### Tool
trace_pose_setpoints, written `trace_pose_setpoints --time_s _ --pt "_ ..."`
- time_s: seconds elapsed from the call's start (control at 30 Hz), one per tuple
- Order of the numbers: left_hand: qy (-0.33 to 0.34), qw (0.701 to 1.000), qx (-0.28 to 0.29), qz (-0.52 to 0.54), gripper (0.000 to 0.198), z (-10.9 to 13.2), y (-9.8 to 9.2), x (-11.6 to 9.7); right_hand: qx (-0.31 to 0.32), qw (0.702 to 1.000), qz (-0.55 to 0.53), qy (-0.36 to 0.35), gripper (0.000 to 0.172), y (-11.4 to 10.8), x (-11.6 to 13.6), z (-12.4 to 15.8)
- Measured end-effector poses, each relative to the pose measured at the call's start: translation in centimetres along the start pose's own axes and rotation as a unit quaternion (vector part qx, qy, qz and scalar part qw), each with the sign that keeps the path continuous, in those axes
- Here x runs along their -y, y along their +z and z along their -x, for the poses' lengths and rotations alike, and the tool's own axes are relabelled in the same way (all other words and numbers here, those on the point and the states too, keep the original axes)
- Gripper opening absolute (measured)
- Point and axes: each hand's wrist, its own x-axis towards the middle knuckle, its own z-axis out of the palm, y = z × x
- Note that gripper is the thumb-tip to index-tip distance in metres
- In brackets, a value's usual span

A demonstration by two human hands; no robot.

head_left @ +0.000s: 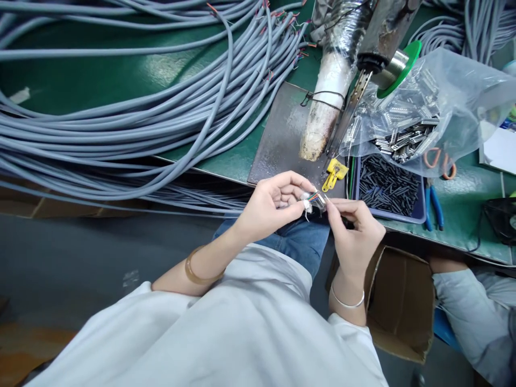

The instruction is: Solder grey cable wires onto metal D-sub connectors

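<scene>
Over my lap, at the table's front edge, my left hand (278, 201) pinches a small metal connector (321, 201) with thin coloured wires (312, 197) running into it. White tape or a wrap covers a fingertip of that hand. My right hand (355, 226) is closed in a pinch at the connector's right end; what sits between thumb and forefinger is too small to make out. Just beyond the fingers lies a yellow clip-like piece (335, 173). Above it a soldering iron (355, 97) points down beside a white wrapped cylinder (324, 113).
Grey cables (161, 134) with stripped ends cover the left of the green table (161, 70). At right are a bin of black sleeves (387, 185), a plastic bag of connectors (455, 91), a solder spool (403, 67) and blue-handled pliers (434, 207). Below are a cardboard box (403, 301) and another person's sleeve (471, 312).
</scene>
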Motion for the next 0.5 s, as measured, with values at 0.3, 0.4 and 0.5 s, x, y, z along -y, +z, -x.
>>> trace_pose_setpoints --time_s 0.3,0.4,0.5 --pt "-0.033 0.997 0.055 0.052 0.022 1.5 0.5 -0.5 0.067 0.997 0.021 0.033 0.006 -1.3 3.2 0.2" --pt "0.001 0.999 0.044 0.027 0.018 1.9 0.8 -0.3 0.077 0.996 0.007 0.035 0.007 -0.7 2.9 0.2" --pt "0.018 0.999 0.041 0.009 0.017 2.1 0.9 -0.1 0.079 0.996 -0.003 0.048 0.008 -0.4 2.6 0.4"
